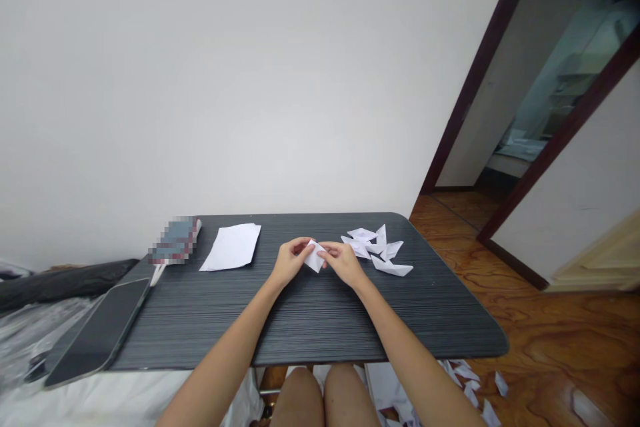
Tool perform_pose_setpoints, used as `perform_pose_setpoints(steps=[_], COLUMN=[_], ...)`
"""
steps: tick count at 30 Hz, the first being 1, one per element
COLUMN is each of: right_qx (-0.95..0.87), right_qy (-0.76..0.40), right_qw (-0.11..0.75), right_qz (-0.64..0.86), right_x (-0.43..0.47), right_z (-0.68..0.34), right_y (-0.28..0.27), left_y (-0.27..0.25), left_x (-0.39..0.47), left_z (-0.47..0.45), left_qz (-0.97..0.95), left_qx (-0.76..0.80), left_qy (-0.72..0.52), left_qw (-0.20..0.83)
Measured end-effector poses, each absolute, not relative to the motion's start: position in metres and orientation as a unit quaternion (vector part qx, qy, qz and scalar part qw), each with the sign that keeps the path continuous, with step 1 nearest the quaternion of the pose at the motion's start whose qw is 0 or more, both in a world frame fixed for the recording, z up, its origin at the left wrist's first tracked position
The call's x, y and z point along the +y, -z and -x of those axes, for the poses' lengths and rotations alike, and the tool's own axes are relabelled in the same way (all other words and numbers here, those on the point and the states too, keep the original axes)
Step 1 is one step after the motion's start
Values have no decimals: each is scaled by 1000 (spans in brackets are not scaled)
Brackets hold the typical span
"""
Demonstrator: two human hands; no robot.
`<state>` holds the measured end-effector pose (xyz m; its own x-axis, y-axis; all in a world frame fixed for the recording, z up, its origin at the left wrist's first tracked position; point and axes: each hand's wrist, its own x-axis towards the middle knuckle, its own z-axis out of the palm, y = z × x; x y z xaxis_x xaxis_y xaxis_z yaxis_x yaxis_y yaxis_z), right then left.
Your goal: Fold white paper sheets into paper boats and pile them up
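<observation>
Centrally, between both hands: a small folded white paper [315, 257], diamond-shaped in outline, over the middle of the dark desk [320, 330]; whether it touches the top, I cannot tell.
Left hand [291, 261]: thumb and fingers pinching the paper's left side.
Right hand [344, 261]: thumb and fingers gripping its right side.
Sheets [233, 247]: a flat white stack, left of the hands.
Paper boats [391, 268]: several clustered, near the right hand.
Dark-screened device [103, 330]: at the desk's left end.
Wooden floor [550, 340]: scattered white papers [470, 377].
</observation>
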<state>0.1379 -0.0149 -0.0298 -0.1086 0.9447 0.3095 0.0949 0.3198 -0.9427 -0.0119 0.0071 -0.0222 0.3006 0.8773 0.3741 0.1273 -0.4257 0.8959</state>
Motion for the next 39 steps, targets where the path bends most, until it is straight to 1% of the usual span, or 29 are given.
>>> perform_pose_setpoints(steps=[5,10,15,26,28,32,35,37,39], right_qx=[-634,-571,-526,-512,-518,-512,-491,-479,-474], right_qy=[-419,-474,-499,-489,-478,-446,-450,-457,-463], right_qw=[506,520,536,544,544,557,574,591,605], right_qz=[407,423,432,451,454,478,477,461,441], right_x=[-19,-21,-23,-19,-18,-16,-15,-15,-16], right_z=[-135,-135,-136,-137,-136,-136,-138,-139,-140], right_y=[26,19,15,22,23,27,28,27,25], left_y=[19,16,17,23,26,26,21,17,16], left_x=[7,2,0,1,2,2,0,-1,0], left_z=[13,12,9,5,5,6,7,8,9], left_qz=[-689,-676,-682,-675,-670,-648,-648,-656,-665], left_qx=[383,408,408,417,418,411,347,304,278], left_qy=[-485,-509,-517,-538,-534,-514,-501,-472,-445], left_qw=[379,343,317,285,302,383,456,505,531])
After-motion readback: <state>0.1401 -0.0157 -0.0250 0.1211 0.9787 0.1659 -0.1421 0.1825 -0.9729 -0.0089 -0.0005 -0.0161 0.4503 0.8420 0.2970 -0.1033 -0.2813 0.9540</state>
